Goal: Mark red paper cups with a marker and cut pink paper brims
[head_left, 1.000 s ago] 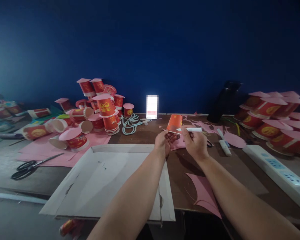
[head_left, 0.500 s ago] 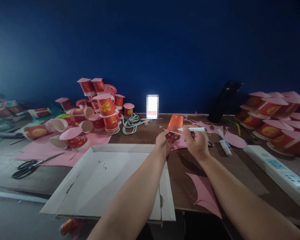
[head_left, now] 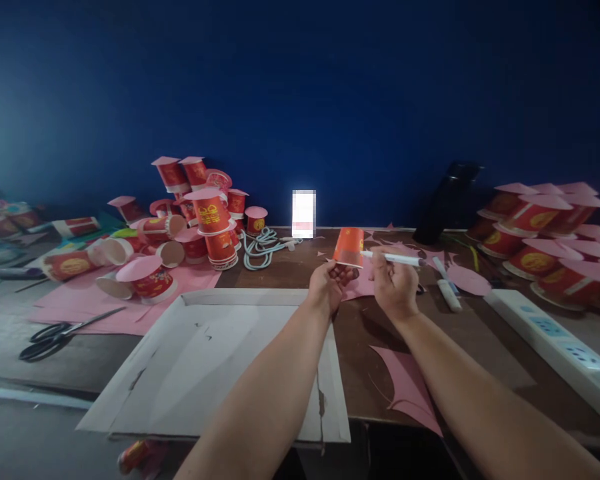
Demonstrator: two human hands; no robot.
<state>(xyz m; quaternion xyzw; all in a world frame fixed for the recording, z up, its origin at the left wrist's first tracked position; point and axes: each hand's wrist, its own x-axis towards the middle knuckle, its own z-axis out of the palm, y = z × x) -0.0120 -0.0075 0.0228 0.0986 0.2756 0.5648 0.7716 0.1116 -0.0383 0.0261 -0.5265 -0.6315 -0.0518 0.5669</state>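
Observation:
My left hand is closed round the lower end of a red paper cup with yellow print, held tilted above the table. In my right hand a white marker pen is pinched, its tip pointing left at the cup's right side. Whether the tip touches the cup I cannot tell. Beneath the cup lies pink paper. Close by on the right are a white glue stick and a pink paper disc.
A shallow white cardboard tray lies under my left forearm. Red cups with pink tops are piled at left, with more cups at right. Scissors, a coiled cable, a white power strip and a pink paper scrap surround my arms.
The marker pen has shifted slightly right and its tip has drawn off the cup's lower front towards its right edge. The cup has turned a little in my left hand.

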